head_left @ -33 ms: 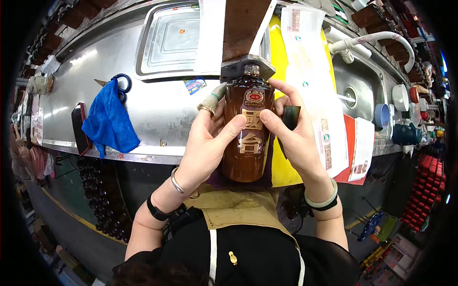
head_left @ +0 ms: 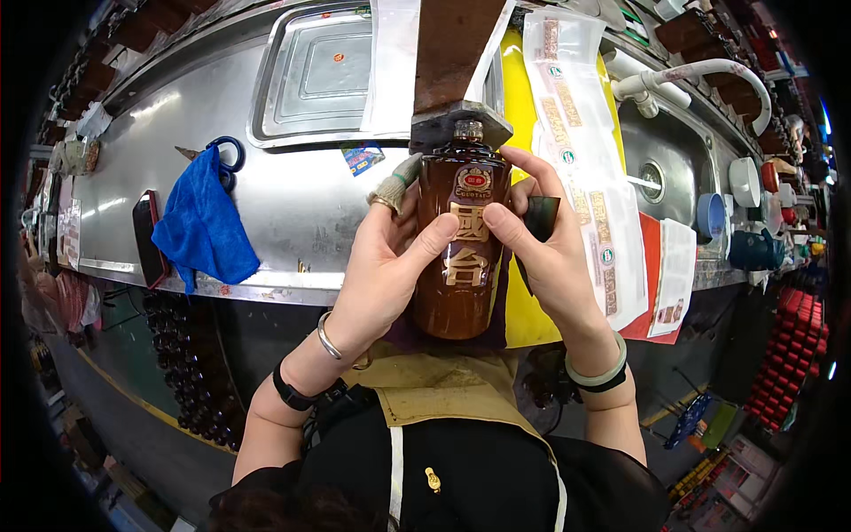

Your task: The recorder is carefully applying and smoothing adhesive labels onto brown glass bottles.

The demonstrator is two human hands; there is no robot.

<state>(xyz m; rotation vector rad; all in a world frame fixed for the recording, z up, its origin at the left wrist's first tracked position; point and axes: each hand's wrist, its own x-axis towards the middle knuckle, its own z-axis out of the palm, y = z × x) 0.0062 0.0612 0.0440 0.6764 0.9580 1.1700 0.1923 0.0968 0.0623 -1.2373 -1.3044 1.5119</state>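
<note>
A brown glass bottle (head_left: 450, 306) with gold characters and a small red emblem lies between my two hands, its clear, ridged neck against a dark wooden block (head_left: 456, 53) on a metal base. My left hand (head_left: 390, 230) grips its left side, thumb on the front; a pale cloth cover sits on one fingertip. My right hand (head_left: 541, 235) grips the other side, thumb on the lettering and index finger by the shoulder. Tucked in the fingers of that hand is a dark, flat piece (head_left: 541, 218), perhaps a scraper; its kind is unclear.
Printed label sheets (head_left: 567, 97) lie over a yellow sheet (head_left: 527, 319) to the right, beside a sink (head_left: 683, 151) with a white pipe. On the steel bench at left are a blue cloth (head_left: 204, 222), scissors (head_left: 232, 152), a phone-like dark slab (head_left: 149, 239) and a metal tray (head_left: 266, 97).
</note>
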